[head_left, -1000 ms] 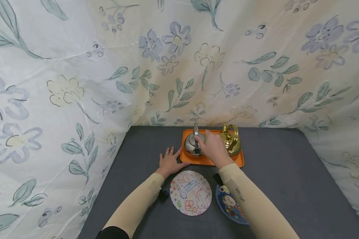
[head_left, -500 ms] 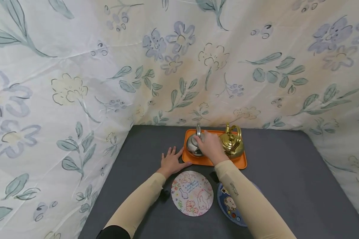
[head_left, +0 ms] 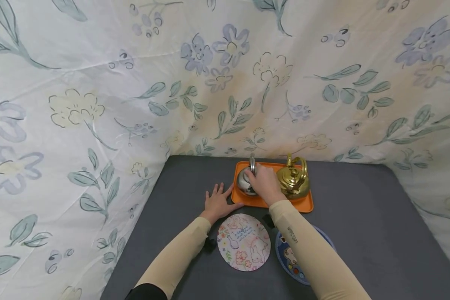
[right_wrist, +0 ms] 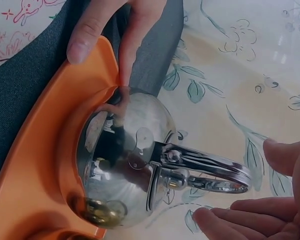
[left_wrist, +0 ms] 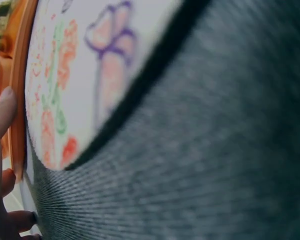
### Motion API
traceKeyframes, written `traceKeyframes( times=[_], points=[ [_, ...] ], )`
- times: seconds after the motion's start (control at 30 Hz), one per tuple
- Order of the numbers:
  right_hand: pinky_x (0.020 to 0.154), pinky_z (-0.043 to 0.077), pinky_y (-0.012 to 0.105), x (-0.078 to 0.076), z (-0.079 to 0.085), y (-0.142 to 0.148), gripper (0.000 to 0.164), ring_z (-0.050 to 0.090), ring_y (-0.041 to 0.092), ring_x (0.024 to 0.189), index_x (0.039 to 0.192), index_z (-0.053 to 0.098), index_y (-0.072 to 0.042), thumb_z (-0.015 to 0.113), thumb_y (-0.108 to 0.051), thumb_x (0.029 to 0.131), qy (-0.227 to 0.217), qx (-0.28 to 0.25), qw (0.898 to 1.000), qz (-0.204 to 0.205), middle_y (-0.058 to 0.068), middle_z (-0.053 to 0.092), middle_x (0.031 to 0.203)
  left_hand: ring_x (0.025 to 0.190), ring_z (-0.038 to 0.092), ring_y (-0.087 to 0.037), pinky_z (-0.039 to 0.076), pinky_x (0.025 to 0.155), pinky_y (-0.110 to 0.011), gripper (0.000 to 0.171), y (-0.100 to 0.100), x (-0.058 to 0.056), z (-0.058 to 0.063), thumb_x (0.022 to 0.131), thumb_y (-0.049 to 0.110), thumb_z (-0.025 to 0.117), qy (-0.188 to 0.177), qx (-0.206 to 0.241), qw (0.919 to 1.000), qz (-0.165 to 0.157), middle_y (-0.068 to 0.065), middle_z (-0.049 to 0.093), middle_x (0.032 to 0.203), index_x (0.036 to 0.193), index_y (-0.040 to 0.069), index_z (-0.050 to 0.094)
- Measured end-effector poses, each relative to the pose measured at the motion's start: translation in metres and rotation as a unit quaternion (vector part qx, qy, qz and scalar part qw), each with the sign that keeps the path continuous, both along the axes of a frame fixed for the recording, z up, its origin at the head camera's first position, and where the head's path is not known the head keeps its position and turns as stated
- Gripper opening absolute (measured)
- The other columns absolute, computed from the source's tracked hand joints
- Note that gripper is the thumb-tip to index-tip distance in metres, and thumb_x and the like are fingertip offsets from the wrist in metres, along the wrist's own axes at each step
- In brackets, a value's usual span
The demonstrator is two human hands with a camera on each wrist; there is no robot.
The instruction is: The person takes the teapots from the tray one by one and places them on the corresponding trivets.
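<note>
A silver teapot (right_wrist: 140, 120) with a metal loop handle (right_wrist: 215, 175) sits upright at the left end of an orange tray (head_left: 255, 201). Beside it on the same tray stands a gold kettle (head_left: 293, 181). My right hand (head_left: 268, 183) is at the silver teapot; in the right wrist view its thumb (right_wrist: 285, 156) and fingers (right_wrist: 255, 220) lie on either side of the handle's end, apart from it. With fingers spread, my left hand (head_left: 216, 205) rests at the tray's left front corner, its thumb (left_wrist: 6, 107) against the rim.
A round pink-and-white rabbit-print mat (head_left: 243, 242) lies in front of the tray. To its right, a blue cartoon mat (head_left: 285, 254) is partly covered by my right forearm. Floral cloth (head_left: 225, 75) hangs behind the dark grey table (head_left: 360, 216).
My right hand has shifted slightly left relative to the tray, showing more of the gold kettle. My left hand stays at the tray corner. The head view has moved a little.
</note>
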State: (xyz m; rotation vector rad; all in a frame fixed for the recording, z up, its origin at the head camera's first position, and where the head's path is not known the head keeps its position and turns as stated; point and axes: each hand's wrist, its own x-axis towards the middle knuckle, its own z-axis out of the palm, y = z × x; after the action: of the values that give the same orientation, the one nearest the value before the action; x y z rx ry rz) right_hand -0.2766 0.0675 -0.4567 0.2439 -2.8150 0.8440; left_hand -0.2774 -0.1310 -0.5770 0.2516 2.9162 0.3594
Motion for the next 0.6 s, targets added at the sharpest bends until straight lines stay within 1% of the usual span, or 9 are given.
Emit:
traceKeyframes(
  times=[0.1,0.27,0.43,0.6],
  points=[
    [0.050,0.048,0.036,-0.0012,-0.0023,0.0001,0.033,0.062,0.024,0.055,0.094,0.064,-0.004,0.063,-0.037,0.100,0.010,0.002,1.000,-0.005,0.006,0.058,0.062,0.156,0.013,-0.036,0.013,0.120,-0.067,0.096,0.0010,0.0005,0.0006,0.081,0.087,0.047,-0.001,0.007,1.0000,0.000,-0.010,0.019,0.168,0.161,0.041,0.019],
    [0.056,0.054,0.041,-0.0021,-0.0044,-0.0006,0.030,0.068,0.029,0.063,0.099,0.068,-0.003,0.067,-0.033,0.098,0.018,0.001,1.000,-0.012,0.008,0.064,0.067,0.156,0.013,-0.036,0.013,0.120,-0.067,0.096,0.0002,0.0018,0.0001,0.081,0.087,0.048,0.001,0.012,0.9999,-0.001,-0.011,0.020,0.168,0.161,0.040,0.021],
    [0.054,0.052,0.039,-0.0033,-0.0075,-0.0019,0.026,0.065,0.024,0.058,0.096,0.069,-0.004,0.068,-0.030,0.098,0.020,-0.008,1.000,-0.011,0.006,0.062,0.063,0.156,0.012,-0.035,0.013,0.120,-0.067,0.096,-0.0005,0.0024,-0.0019,0.081,0.088,0.046,0.007,0.013,0.9999,-0.003,-0.011,0.019,0.168,0.161,0.041,0.020],
    [0.051,0.049,0.037,-0.0055,-0.0106,-0.0024,0.027,0.061,0.022,0.054,0.092,0.069,-0.003,0.067,-0.030,0.098,0.025,-0.010,1.000,-0.012,0.005,0.058,0.059,0.156,0.013,-0.035,0.013,0.120,-0.067,0.096,-0.0008,0.0030,-0.0037,0.081,0.088,0.046,0.014,0.009,0.9998,-0.003,-0.010,0.020,0.168,0.161,0.042,0.020]
  ],
)
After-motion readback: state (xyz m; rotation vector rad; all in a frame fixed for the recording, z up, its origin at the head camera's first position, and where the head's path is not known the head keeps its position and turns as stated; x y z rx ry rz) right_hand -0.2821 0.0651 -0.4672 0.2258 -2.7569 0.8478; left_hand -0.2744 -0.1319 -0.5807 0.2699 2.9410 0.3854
